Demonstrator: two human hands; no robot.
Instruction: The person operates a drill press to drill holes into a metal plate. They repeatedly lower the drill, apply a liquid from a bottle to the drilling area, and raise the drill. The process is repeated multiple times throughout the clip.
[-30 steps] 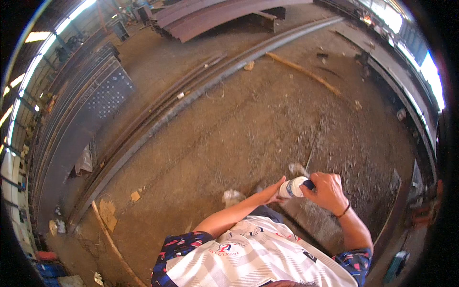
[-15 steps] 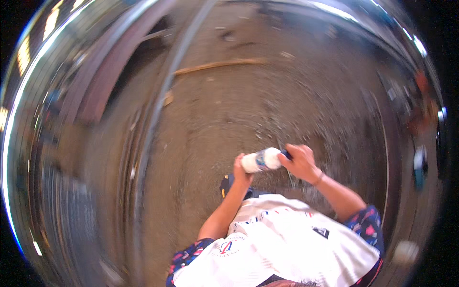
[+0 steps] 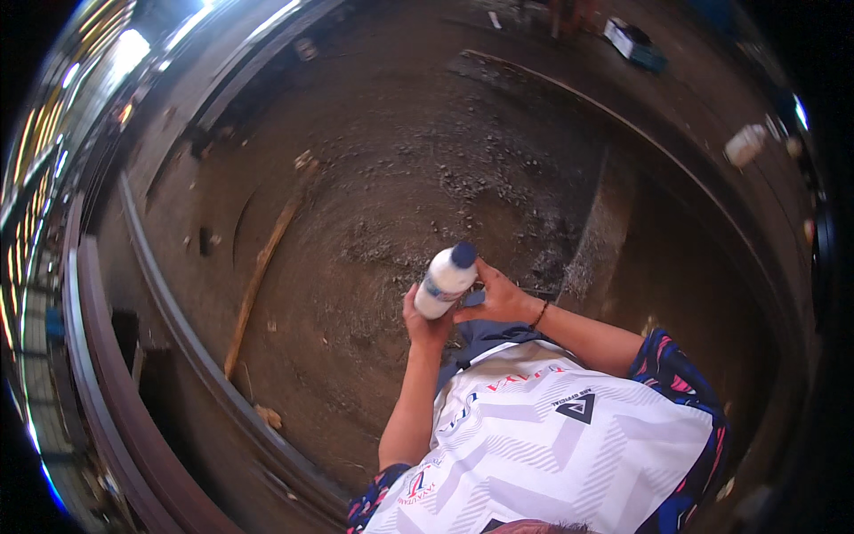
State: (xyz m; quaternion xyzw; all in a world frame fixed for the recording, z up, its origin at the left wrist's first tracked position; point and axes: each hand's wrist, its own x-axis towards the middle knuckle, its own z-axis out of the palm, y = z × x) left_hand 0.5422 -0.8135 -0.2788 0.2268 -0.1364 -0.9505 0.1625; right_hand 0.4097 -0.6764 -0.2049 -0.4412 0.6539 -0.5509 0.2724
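In front of me a white plastic bottle (image 3: pixel 447 279) with a dark blue cap and a printed band is held tilted, its cap end up. The fingers of my left hand (image 3: pixel 427 322) wrap round its lower part. My right hand (image 3: pixel 501 297) is beside the bottle, fingers reaching toward its side behind the label. Whether those fingertips press on it is partly hidden. The blue cap is on the bottle, with no hand over it.
Dark dirt floor with gravel (image 3: pixel 463 178) surrounds me. A wooden strip (image 3: pixel 260 276) lies to the left, beside long metal beams (image 3: pixel 169 289). Farther off are a white and dark box (image 3: pixel 633 43) at the back right and a pale container (image 3: pixel 745 144) at the right.
My right hand has come off the cap and moved down beside the bottle. The bottle has turned more upright. My view has swung to the right.
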